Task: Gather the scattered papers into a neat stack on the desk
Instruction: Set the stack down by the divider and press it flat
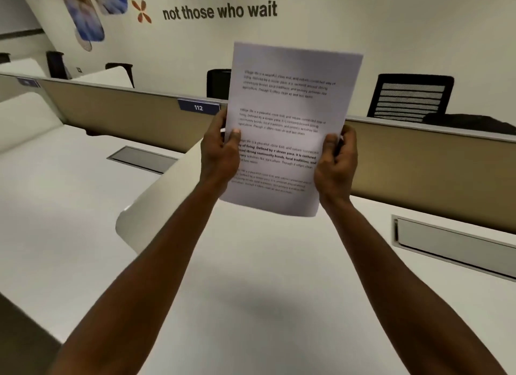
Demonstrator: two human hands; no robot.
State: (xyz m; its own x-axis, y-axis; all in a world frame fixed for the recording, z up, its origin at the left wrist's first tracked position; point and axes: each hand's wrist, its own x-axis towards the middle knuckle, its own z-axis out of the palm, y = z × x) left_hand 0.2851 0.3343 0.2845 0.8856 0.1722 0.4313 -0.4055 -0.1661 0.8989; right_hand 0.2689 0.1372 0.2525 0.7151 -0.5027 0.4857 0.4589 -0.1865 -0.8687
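Note:
A bundle of white printed papers (287, 117) is held upright in the air above the white desk (251, 277), its bottom edge clear of the surface. My left hand (220, 153) grips the left edge, thumb on the front sheet. On the right edge, my right hand (336, 162) grips the bundle the same way. The sheets look aligned, with black text blocks facing me. I see no loose papers on the desk.
A beige partition (418, 162) with a blue "112" tag (198, 107) runs behind the desk. A cable tray slot (452, 246) sits at the right, another (142, 159) at the left. A curved white divider (156, 204) stands left. Black chairs (410, 98) are beyond.

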